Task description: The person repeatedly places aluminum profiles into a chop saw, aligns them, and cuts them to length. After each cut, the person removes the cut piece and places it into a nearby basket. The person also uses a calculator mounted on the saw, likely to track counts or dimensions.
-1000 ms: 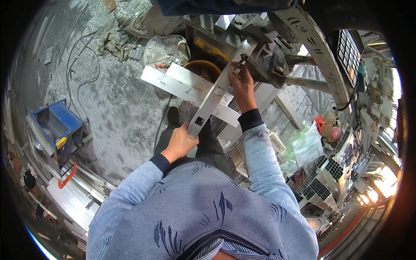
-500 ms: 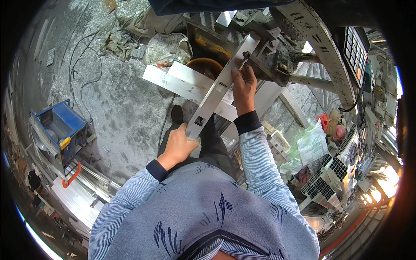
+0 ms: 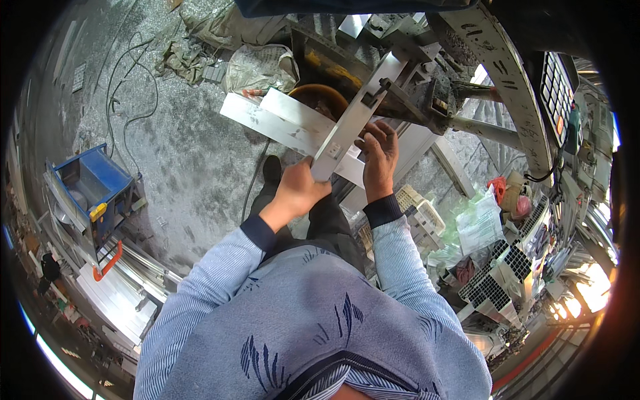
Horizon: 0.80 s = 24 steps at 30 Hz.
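Observation:
My left hand (image 3: 301, 192) is closed round the near end of a long silver metal profile (image 3: 345, 137). The profile slants away to the right, and its far part lies in a dark machine with a clamp (image 3: 385, 85) across it. Just right of the profile and below the clamp, my right hand (image 3: 380, 163) has its fingers loosely bent and apart, with nothing seen in them. Whether its fingertips touch the profile, I cannot tell. Flat silver bars (image 3: 283, 123) lie beneath the profile, crossing it.
A brown round rim (image 3: 320, 97) sits behind the bars. A blue metal stand (image 3: 100, 180) is at the left, near a cable (image 3: 123, 127) on the floor. On the right are a cream plastic basket (image 3: 420, 213), scattered plastic bags and a keypad panel (image 3: 557, 97).
The profile has slid away from me into the machine, with my left hand following it forward. My right hand has let go of the small clamp lever and drawn back toward me.

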Each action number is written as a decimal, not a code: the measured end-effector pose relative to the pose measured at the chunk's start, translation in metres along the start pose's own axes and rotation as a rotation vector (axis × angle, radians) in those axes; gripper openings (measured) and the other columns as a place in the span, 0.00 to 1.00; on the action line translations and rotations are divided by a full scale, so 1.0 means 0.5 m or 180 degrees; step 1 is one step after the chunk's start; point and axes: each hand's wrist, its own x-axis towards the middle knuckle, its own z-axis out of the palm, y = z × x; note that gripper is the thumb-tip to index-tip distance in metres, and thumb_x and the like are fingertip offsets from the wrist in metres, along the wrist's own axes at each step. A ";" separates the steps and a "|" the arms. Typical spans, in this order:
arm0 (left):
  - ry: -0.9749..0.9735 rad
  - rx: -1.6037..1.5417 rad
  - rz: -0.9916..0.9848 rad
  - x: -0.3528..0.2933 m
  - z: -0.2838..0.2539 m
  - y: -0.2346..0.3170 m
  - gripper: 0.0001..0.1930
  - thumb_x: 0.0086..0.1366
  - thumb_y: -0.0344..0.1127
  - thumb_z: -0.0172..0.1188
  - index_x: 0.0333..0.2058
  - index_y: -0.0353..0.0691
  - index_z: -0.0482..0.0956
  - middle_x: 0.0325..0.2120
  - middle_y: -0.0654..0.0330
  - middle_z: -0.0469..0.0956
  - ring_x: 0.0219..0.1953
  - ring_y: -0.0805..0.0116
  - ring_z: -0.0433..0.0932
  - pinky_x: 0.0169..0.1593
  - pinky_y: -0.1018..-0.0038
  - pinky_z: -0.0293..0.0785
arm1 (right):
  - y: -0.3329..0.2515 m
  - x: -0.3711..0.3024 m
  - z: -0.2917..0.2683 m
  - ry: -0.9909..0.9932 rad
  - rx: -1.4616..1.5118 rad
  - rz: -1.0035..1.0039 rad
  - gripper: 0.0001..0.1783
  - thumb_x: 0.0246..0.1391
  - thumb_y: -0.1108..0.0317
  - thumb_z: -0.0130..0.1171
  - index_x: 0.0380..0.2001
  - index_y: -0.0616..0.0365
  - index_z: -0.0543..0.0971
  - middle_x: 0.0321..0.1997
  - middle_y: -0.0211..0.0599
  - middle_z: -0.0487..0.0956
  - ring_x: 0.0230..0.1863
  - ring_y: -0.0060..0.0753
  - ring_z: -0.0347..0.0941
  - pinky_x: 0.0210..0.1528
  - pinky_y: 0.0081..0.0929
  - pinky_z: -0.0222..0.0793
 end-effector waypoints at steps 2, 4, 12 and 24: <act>0.0029 0.0033 0.0079 0.034 0.007 -0.001 0.22 0.54 0.39 0.67 0.39 0.23 0.78 0.32 0.33 0.81 0.40 0.33 0.81 0.43 0.53 0.79 | 0.014 -0.003 -0.026 0.0130 -0.0130 0.0104 0.21 0.63 0.72 0.61 0.57 0.60 0.71 0.53 0.40 0.81 0.48 0.30 0.80 0.52 0.30 0.79; 0.0035 -0.0019 0.0218 0.058 0.009 -0.001 0.22 0.54 0.39 0.68 0.39 0.22 0.78 0.31 0.32 0.81 0.40 0.32 0.81 0.43 0.53 0.79 | 0.022 0.001 -0.054 0.0183 -0.0178 0.0094 0.20 0.63 0.74 0.61 0.56 0.61 0.73 0.51 0.40 0.82 0.46 0.30 0.80 0.51 0.29 0.79; -0.0063 -0.0329 0.0304 0.094 0.016 0.014 0.24 0.54 0.40 0.69 0.39 0.21 0.77 0.31 0.32 0.81 0.40 0.33 0.82 0.45 0.55 0.79 | -0.029 0.061 -0.161 0.0437 -0.0435 -0.0331 0.15 0.64 0.74 0.60 0.53 0.61 0.76 0.48 0.38 0.82 0.40 0.27 0.80 0.47 0.26 0.78; -0.0104 -0.0240 0.0051 0.100 0.017 0.011 0.25 0.52 0.40 0.70 0.42 0.23 0.79 0.34 0.34 0.83 0.42 0.36 0.83 0.47 0.56 0.79 | -0.169 0.168 -0.189 0.0994 -0.3943 -0.1431 0.31 0.52 0.66 0.65 0.61 0.54 0.75 0.38 0.39 0.87 0.40 0.48 0.84 0.46 0.41 0.78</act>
